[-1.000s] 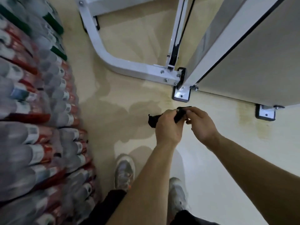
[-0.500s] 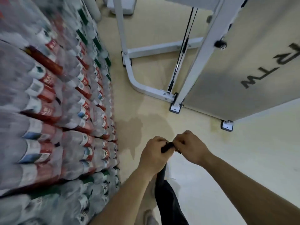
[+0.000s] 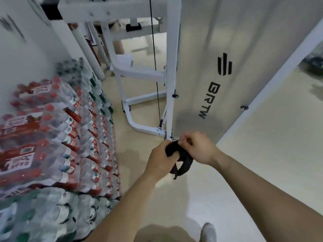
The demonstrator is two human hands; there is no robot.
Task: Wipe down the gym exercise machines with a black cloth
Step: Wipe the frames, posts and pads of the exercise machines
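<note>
A bunched black cloth (image 3: pixel 183 160) hangs between my two hands in front of me. My left hand (image 3: pixel 161 160) grips its upper left part with curled fingers. My right hand (image 3: pixel 198 148) pinches the cloth's top from the right. Just beyond my hands stands a white gym machine (image 3: pixel 170 75) with an upright post, a black cable (image 3: pixel 154 67) and a grey cover panel (image 3: pixel 209 58) printed with black letters. The cloth is apart from the machine.
Stacked shrink-wrapped packs of bottled water (image 3: pixel 57 137) fill the left side, leaving a narrow beige floor lane (image 3: pixel 145 142) to the machine's curved white base bar (image 3: pixel 139 126). More white frame parts (image 3: pixel 122 11) stand farther back. My shoe (image 3: pixel 208 232) shows at the bottom.
The view has tilted up from the floor to the machine's upright and panel. My hands stay together on the cloth, which now hangs bunched below them.
</note>
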